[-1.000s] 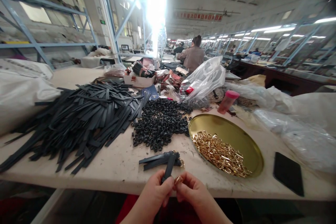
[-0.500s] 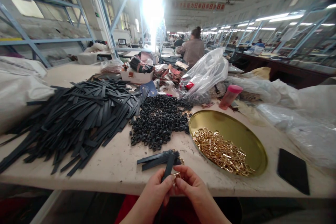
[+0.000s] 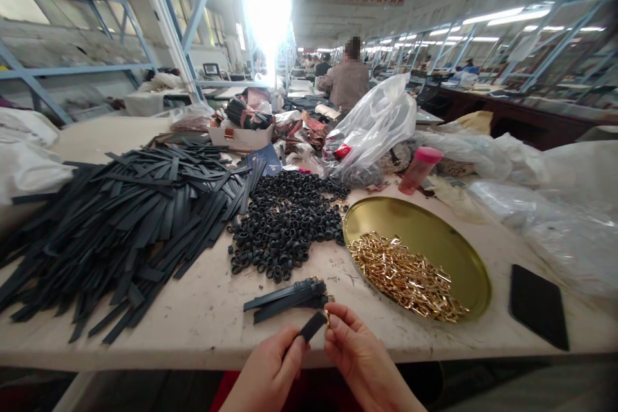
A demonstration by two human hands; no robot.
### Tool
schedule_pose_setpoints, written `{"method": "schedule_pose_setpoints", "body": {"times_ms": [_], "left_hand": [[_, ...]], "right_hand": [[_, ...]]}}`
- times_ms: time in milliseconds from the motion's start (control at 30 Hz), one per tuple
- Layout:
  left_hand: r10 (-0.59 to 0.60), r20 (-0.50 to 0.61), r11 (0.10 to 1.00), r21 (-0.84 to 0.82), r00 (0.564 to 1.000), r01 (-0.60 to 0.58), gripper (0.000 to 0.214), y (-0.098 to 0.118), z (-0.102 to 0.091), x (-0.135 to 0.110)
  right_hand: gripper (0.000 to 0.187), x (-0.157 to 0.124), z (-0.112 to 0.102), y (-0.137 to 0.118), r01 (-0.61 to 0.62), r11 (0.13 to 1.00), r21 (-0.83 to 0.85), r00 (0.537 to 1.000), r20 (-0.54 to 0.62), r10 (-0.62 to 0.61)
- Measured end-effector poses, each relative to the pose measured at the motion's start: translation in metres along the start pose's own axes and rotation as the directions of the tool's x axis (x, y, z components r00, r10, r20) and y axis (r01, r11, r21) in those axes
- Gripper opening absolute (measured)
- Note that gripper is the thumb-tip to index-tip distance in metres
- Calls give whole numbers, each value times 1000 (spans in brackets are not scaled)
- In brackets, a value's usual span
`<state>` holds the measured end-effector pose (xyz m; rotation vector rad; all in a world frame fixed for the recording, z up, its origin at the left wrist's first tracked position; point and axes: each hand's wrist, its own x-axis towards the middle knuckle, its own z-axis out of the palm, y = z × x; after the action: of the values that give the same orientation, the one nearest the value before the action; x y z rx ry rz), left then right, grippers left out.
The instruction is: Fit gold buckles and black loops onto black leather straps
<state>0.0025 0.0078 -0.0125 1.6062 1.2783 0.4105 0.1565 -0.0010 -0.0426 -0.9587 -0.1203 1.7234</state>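
Low at the table's front edge, my left hand pinches a black strap whose end points up to the right. My right hand grips a small gold buckle between thumb and fingertips, right beside the strap's end; whether they touch I cannot tell. Just beyond lie a few black straps with gold buckles. Farther off is a heap of small black loops. Loose gold buckles cover part of a round gold tray on the right.
A large pile of black strips spreads over the left of the table. A dark phone-like slab lies at right. Behind the tray stand a pink-lidded jar and plastic bags. A person sits farther back.
The buckle has turned and moved apart from my left fingers, with my right hand still on it. The strap now slants to the right, its end by the buckle. The view has shifted slightly.
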Motion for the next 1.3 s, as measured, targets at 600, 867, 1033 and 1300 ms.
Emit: {"method": "schedule_pose_setpoints", "body": {"times_ms": [600,867,1033,1300], "left_hand": [[23,28,983,-181,999,-18,10,9,11,-23],[-57,123,839,-531,991,114,33,1,19,-27],[-97,81,798,-589,992,126,40,-7,29,-27],[-107,60,809,-575,992,122,37,-14,35,-27]], "right_hand": [[35,-19,-4,40,242,899,-365,970,63,-235],[31,-32,4,36,146,936,-322,979,181,-90],[29,-33,3,39,208,914,-349,973,170,-156],[31,-28,-1,33,105,904,-415,981,190,-26]]}}
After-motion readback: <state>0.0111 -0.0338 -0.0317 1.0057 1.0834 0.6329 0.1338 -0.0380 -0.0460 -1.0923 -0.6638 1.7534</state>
